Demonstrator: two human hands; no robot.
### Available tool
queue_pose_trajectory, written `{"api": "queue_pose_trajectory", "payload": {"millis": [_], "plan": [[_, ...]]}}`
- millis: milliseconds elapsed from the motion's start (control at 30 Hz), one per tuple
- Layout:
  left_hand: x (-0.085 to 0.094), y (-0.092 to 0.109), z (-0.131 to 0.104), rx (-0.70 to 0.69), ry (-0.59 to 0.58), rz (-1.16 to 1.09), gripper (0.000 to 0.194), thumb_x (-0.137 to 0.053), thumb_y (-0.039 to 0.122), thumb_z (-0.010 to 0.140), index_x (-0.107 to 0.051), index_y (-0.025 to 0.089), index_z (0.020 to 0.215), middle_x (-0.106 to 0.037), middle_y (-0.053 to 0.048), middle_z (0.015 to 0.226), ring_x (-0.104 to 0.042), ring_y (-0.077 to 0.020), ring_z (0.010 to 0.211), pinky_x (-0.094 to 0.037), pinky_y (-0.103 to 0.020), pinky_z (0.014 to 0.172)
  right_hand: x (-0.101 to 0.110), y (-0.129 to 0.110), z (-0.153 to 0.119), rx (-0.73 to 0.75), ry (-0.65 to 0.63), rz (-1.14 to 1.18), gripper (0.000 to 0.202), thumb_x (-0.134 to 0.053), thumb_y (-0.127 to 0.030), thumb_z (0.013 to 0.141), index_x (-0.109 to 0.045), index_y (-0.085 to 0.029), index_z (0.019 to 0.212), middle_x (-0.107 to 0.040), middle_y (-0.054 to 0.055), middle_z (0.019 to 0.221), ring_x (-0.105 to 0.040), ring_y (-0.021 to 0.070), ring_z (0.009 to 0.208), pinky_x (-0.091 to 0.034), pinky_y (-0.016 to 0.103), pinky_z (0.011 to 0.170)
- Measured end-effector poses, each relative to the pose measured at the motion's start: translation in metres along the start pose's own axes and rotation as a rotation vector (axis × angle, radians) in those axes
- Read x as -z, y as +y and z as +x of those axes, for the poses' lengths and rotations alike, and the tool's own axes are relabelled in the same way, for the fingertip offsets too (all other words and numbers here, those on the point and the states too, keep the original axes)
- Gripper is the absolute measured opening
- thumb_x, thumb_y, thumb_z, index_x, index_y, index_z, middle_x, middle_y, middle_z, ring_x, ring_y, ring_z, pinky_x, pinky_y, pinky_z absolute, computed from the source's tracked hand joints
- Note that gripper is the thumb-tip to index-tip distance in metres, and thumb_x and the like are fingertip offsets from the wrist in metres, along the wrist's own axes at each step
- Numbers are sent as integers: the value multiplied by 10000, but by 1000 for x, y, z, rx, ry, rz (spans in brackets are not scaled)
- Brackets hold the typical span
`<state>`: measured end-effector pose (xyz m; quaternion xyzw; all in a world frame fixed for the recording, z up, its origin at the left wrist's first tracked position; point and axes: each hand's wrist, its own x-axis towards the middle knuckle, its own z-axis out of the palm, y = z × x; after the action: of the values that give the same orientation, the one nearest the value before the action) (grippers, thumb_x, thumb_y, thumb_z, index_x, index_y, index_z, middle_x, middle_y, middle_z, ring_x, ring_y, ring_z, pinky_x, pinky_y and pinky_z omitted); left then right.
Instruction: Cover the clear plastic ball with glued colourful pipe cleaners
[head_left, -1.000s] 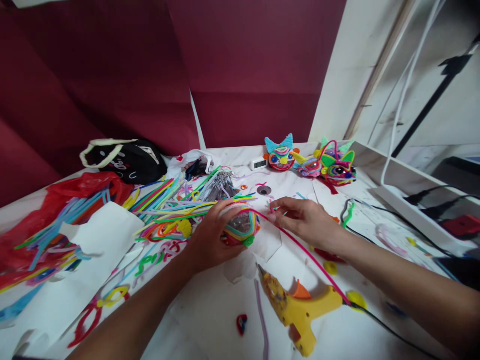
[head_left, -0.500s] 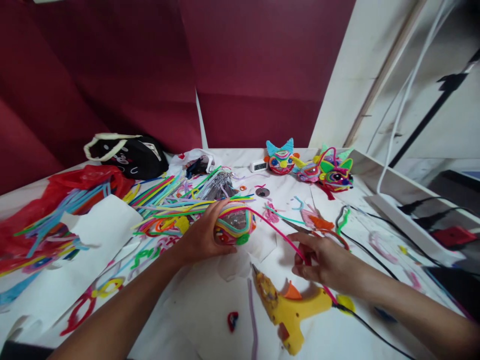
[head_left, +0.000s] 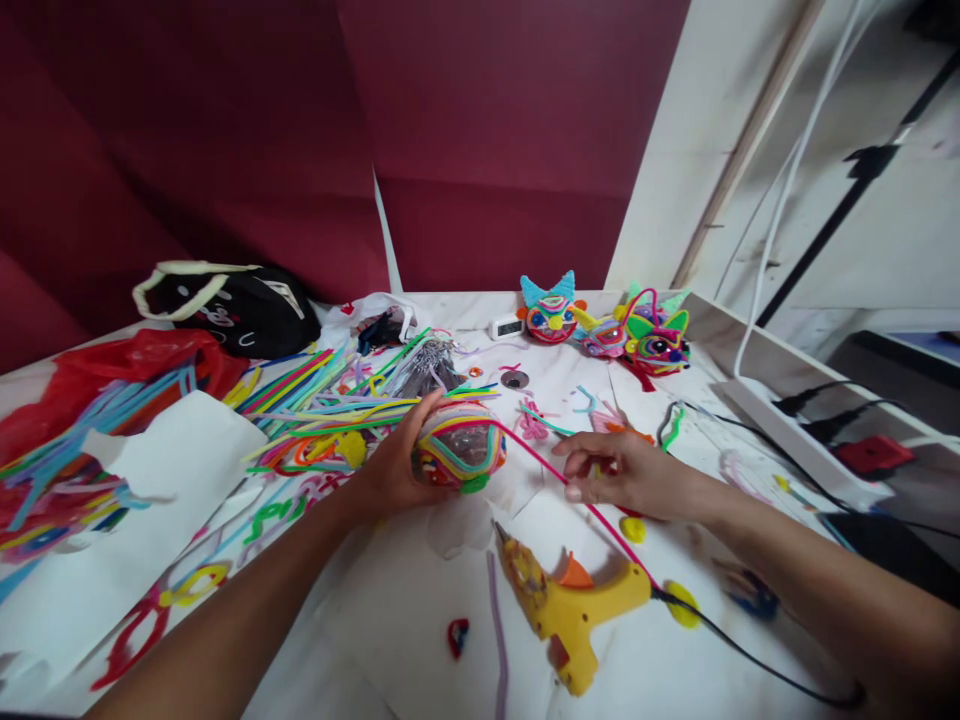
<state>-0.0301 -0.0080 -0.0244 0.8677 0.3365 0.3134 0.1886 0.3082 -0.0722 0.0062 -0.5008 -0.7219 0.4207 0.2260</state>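
My left hand [head_left: 405, 455] is wrapped round a rounded craft piece [head_left: 463, 448] covered in coloured pipe cleaners, with a clear or greyish patch still bare. A long pink pipe cleaner [head_left: 592, 512] runs from the top of that piece down to the right. My right hand [head_left: 604, 470] is closed, its thumb and index fingertips at the pink pipe cleaner. Below lies a yellow glue gun [head_left: 581, 610], nozzle toward the craft piece. Beside it are a purple strip [head_left: 496, 635] and a small red and blue piece [head_left: 457, 637].
Pipe cleaners [head_left: 300, 395] and white paper [head_left: 176, 480] cover the left side. Decorated animal heads [head_left: 550, 318] stand at the back beside a small white display [head_left: 506, 327]. A power strip [head_left: 806, 440] lies on the right, and a black cable [head_left: 750, 660] trails from the glue gun.
My right hand has shifted up and left along the pink pipe cleaner. The whole view has moved slightly. My left hand keeps its hold on the craft piece.
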Motion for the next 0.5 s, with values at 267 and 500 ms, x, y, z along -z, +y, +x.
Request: {"api": "queue_pose_trajectory", "payload": {"millis": [267,500], "plan": [[0,-1,3,55,-21,-117,1224,-871,511,626,-156,252,1585,-375,-190,1563,-410,-420,1407,-404,-520,1132,21,6,17,1,158,24,436,-615,-556,825,-711,-150,948,-631,10,742,-505,122,632,-400,249,578],[-2,-6,1,74,-29,-198,1242,-883,481,623,-134,263,1589,-337,-184,1587,-372,-412,1434,-373,-510,1157,17,23,50,11,213,-122,236,-647,-337,745,-744,-184,896,-674,7,708,-564,147,651,-437,254,605]]}}
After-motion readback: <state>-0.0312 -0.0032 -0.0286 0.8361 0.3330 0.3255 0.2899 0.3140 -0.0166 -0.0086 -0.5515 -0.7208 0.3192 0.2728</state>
